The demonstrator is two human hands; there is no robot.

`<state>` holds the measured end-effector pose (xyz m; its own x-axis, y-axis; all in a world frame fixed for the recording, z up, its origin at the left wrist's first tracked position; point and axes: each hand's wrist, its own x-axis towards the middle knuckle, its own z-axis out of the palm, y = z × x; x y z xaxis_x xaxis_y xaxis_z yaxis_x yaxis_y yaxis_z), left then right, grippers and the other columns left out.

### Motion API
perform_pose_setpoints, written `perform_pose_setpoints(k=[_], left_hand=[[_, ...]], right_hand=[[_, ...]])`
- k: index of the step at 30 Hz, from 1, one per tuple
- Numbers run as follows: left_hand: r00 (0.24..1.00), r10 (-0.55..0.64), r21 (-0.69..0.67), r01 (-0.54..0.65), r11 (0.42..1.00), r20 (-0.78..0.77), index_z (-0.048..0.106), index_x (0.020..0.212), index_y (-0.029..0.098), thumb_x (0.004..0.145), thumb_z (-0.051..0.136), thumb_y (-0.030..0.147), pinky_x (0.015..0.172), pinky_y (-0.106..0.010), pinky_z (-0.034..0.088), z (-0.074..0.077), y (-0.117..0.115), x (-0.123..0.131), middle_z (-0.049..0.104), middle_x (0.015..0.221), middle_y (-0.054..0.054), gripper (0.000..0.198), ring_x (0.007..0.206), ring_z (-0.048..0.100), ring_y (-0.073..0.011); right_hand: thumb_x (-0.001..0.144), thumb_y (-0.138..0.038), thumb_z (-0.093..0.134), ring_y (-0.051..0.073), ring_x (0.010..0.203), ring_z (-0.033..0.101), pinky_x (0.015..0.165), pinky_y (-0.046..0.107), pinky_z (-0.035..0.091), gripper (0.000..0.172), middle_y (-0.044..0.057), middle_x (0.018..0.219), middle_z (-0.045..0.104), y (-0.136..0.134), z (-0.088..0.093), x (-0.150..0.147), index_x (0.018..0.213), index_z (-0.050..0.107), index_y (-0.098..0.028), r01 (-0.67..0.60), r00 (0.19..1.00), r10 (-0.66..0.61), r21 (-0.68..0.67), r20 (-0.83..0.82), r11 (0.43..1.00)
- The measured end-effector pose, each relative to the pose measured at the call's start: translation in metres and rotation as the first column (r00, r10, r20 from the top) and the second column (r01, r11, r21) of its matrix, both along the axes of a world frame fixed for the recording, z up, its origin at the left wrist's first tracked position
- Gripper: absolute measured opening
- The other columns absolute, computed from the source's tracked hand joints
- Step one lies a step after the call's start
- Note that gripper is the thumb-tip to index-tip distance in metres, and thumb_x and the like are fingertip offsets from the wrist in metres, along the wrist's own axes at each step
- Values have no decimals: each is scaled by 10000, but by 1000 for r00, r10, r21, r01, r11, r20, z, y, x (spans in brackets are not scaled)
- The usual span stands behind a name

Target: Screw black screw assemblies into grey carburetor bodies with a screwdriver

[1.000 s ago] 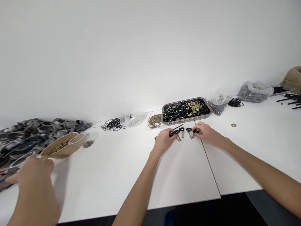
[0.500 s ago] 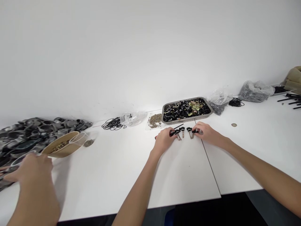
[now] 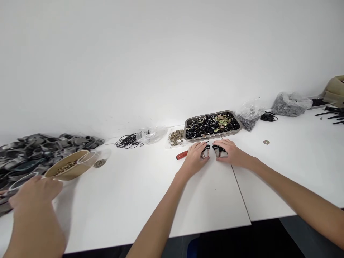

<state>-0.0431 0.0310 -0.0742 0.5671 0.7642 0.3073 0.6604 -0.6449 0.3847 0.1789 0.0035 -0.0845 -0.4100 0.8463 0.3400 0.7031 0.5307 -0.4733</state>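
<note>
Left hand (image 3: 197,154) and right hand (image 3: 228,152) are lying open, gripping nothing, bunching black-capped bolts (image 3: 215,148) together on the tabletop (image 3: 215,193). Lifting any would need a pinch.

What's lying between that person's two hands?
A few small black-capped metal pins lie on the white table between the left hand and right hand, seen in the head view.

Left hand (image 3: 195,158), right hand (image 3: 229,153) on bolts (image 3: 216,150) (tray (image 3: 185,132) behind)
</note>
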Motion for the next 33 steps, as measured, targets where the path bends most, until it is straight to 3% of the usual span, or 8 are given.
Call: perform_pose_setpoints(k=[6,17,24,33], left_hand=[[997,-19,15,20,1000,-80,549,1313,216,878,561,211,1090,-457,329,-2,-1,4,558,1378,-77,435,1323,425,-260],[999,0,13,1,1000,-50,630,1178,209,842,646,240,1050,-452,347,1,-5,13,619,1288,-71,338,1216,488,-263],[998,-11,55,15,998,-64,621,1214,213,889,502,163,1027,-453,369,-1,-4,8,637,1254,-81,350,1194,507,-252],[999,15,-2,-15,1000,-48,627,1179,211,835,645,222,1031,-435,359,5,-5,9,650,1232,-60,344,1178,510,-253]], right_hand=[[827,-319,612,282,1196,515,1023,496,380,465,102,1246,610,2,-1,-1,1281,560,-232,-6,999,7,9,-33,1000],[810,-307,628,267,1152,543,1012,462,396,423,101,1196,630,1,1,-4,1214,581,-195,31,998,-31,9,-46,999],[808,-270,616,269,1145,548,995,458,414,416,101,1193,632,0,1,-4,1218,584,-203,26,999,-25,41,-25,999],[831,-304,604,271,1141,549,994,463,413,407,101,1188,630,0,0,-4,1226,579,-205,24,999,-23,25,-34,999]])
